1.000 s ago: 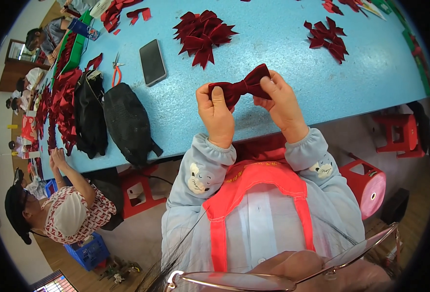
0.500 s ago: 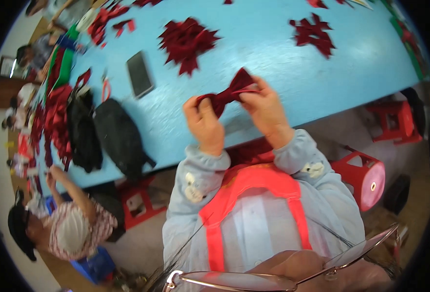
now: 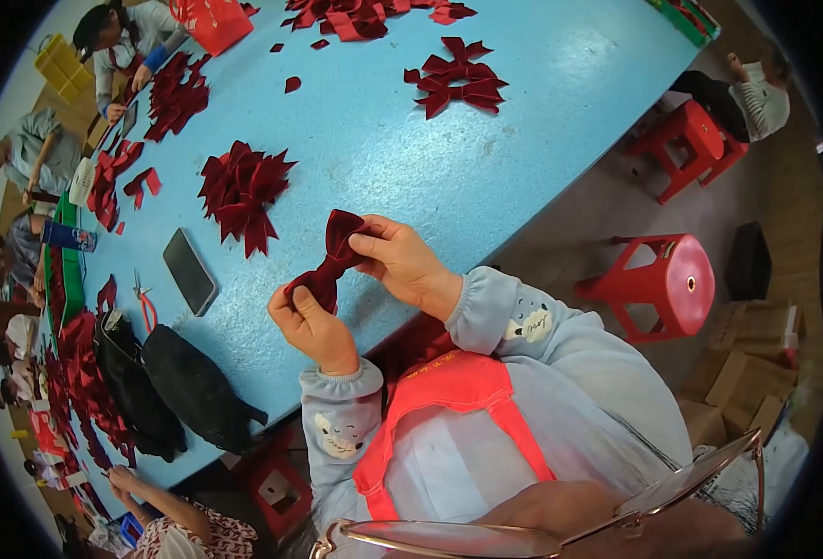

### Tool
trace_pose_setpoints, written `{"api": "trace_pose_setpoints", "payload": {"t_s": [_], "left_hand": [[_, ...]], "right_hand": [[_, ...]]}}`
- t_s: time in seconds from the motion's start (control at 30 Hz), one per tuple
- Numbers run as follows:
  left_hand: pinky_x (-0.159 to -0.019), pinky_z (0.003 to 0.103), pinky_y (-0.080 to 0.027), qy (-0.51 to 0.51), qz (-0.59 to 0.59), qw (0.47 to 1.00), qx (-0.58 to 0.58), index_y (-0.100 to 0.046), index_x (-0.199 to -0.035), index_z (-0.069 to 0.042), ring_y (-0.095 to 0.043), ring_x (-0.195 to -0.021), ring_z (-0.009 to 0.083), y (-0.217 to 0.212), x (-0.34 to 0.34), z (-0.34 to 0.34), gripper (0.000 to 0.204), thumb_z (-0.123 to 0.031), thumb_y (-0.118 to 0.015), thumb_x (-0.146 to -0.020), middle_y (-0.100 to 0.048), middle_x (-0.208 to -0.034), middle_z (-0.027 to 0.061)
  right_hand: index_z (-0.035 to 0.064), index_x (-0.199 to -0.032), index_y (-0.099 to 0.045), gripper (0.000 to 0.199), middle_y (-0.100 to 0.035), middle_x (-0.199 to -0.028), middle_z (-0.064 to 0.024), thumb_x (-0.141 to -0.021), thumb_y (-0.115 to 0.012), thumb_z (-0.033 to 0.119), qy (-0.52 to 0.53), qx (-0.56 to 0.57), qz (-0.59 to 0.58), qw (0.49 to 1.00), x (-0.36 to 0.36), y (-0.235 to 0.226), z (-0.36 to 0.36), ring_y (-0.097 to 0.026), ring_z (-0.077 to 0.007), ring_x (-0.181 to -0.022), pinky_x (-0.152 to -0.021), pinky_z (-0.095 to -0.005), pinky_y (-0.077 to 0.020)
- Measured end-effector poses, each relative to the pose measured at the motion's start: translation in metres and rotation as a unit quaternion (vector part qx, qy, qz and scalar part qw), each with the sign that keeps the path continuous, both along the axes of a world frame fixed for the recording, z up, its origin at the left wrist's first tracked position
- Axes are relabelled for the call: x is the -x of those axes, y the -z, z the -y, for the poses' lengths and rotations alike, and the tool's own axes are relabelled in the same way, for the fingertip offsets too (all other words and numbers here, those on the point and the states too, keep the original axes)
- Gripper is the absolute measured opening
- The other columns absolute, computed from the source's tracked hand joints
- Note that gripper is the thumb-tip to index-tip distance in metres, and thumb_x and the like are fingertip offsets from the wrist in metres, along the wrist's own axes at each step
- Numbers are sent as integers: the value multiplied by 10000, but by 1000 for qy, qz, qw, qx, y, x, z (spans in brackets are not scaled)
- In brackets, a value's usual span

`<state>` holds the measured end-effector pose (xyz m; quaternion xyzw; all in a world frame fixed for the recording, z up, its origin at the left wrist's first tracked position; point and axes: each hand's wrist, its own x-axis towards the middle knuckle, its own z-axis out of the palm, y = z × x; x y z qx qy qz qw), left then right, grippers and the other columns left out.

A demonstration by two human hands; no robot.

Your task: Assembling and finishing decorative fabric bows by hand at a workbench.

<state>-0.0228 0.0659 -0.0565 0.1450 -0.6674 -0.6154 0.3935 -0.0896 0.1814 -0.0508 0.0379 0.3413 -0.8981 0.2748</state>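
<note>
I hold a dark red velvet bow [image 3: 335, 265] above the near edge of the blue table. My left hand [image 3: 316, 331] is closed on its lower left loop, with thumb and fingers pinching the fabric. My right hand [image 3: 404, 261] pinches the upper right loop, thumb on top. Between the hands the bow's narrow middle shows uncovered. Just beyond lies a heap of dark red bows [image 3: 244, 194]. Farther right on the table is a smaller group of similar bows [image 3: 458, 79].
A phone [image 3: 190, 270], red-handled snips [image 3: 146, 303] and black pouches [image 3: 192, 382] lie to the left. More red fabric pieces [image 3: 178, 93] are strewn beyond. Red stools [image 3: 658, 284] stand at the right of the table [image 3: 365, 168]. Several people sit along the left side.
The view has turned to the right, so the table, phone and bow heaps appear farther left and lower. Both hands still hold the bow, which now appears more steeply tilted.
</note>
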Motion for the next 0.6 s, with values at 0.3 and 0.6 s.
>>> {"api": "trace_pose_setpoints", "payload": {"t_s": [0.3,0.6], "left_hand": [[-496,206,-402,-17,94,988,-121,-493,-1057,-62,-497,-627,69,-16,-1,-3,145,-169,-499,-959,-563,-820,16],[-425,210,-356,71,22,960,-268,-494,-997,-82,-471,-555,56,-12,2,8,125,-205,-498,-973,-572,-802,5]], "right_hand": [[82,-1098,-586,214,-639,-943,18,-935,-546,215,20,-14,1,1000,6,12,-2,-599,-92,-840,-713,-260,-488],[65,-1243,-521,350,-632,-992,1,-944,-528,247,25,13,-2,1000,6,-11,-20,-583,-96,-861,-752,-289,-471]]}}
